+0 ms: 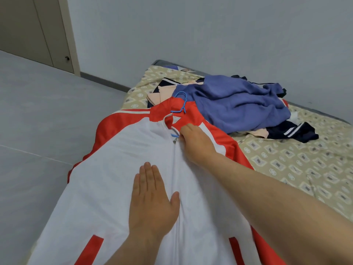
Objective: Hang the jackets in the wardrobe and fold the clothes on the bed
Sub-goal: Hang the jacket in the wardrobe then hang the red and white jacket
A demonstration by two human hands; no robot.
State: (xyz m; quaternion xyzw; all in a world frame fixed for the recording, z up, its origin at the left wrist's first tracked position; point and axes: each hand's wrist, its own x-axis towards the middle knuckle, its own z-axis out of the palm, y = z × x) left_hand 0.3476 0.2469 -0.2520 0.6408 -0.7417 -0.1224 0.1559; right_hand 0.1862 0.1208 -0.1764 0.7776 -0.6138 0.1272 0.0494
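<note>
On bed (pixel 286 159), jacket (pixel 107 178) lies lengthwise, collar (pixel 162 111) away; L hand (pixel 152 203) flat, R hand (pixel 196 144) pinches collar.

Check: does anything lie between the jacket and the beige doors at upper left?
Nothing visible does: only bare floor lies between the jacket and the beige doors, which look shut. Left hand presses it; right hand pinches near its zip.

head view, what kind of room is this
Likely a bedroom: a bed, a jacket and a pile of clothes lying on it, and what looks like a wardrobe at far left.
</note>
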